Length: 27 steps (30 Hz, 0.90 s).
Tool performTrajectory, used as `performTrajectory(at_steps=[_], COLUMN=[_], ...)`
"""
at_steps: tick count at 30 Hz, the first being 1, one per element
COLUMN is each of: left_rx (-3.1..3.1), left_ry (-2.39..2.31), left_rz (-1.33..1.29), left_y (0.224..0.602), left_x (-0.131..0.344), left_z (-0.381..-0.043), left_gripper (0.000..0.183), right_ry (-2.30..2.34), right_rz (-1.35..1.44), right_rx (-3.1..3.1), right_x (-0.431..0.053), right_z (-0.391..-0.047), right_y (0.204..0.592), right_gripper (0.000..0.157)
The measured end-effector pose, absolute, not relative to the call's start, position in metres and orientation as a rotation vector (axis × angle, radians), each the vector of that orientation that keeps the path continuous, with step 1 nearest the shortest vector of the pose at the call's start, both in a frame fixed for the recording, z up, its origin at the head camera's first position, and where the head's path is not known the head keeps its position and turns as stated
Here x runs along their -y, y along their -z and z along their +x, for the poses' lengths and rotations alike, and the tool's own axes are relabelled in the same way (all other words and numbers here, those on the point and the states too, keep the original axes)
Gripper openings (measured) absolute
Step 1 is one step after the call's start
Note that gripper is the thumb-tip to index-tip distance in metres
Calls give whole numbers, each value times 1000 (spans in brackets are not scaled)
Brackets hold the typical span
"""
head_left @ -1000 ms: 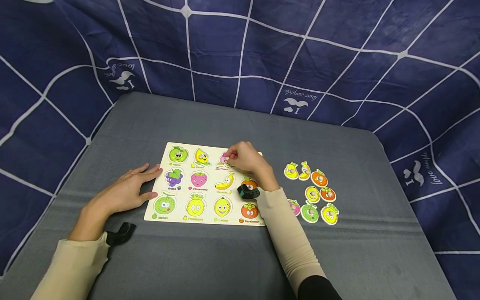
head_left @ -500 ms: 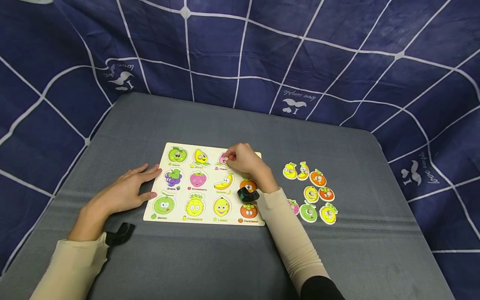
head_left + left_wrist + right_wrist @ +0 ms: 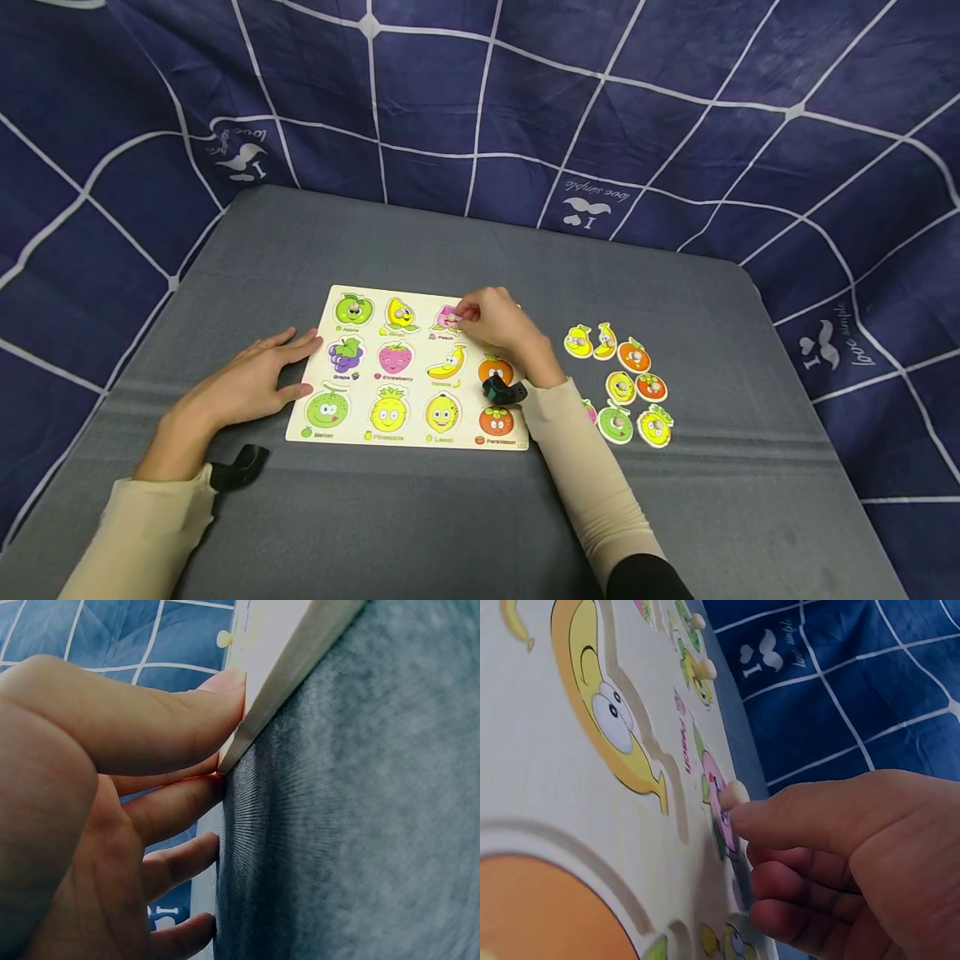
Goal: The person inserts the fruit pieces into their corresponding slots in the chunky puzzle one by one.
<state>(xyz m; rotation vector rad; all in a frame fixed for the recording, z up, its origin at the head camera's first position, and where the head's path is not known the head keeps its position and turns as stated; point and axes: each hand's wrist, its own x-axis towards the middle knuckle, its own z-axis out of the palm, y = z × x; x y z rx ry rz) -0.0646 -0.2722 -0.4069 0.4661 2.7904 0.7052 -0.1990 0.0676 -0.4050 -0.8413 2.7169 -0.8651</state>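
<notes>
A wooden fruit puzzle board lies on the grey cloth. My left hand is spread at its left side, with straight fingers and the thumb touching the edge; the left wrist view shows the thumb against the board's corner. My right hand is beside the pink peach piece in the top row. In the right wrist view the thumb tip meets the side of the peach's wooden knob; the other fingers are loosely bent. No finger shows behind the knob.
Several loose knobbed fruit pieces lie right of the board, among them a pear, a banana and a pineapple. Knobbed apple and yellow fruit pieces sit in the top row. A blue curtain hangs behind.
My right hand has shifted slightly right, off the peach piece, so more of the piece and its knob shows. The left hand stays in place at the board's edge.
</notes>
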Motion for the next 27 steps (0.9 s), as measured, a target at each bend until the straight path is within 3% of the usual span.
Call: performTrajectory(at_steps=[27], left_rx=[-2772], left_ry=[-694], left_rz=[451], left_y=[407], left_x=[271], left_z=[-67], left_gripper=[74], right_ry=[959], right_rz=[-746], right_rx=[-2802], right_x=[-122], right_z=[-198], right_y=[404], right_gripper=[7])
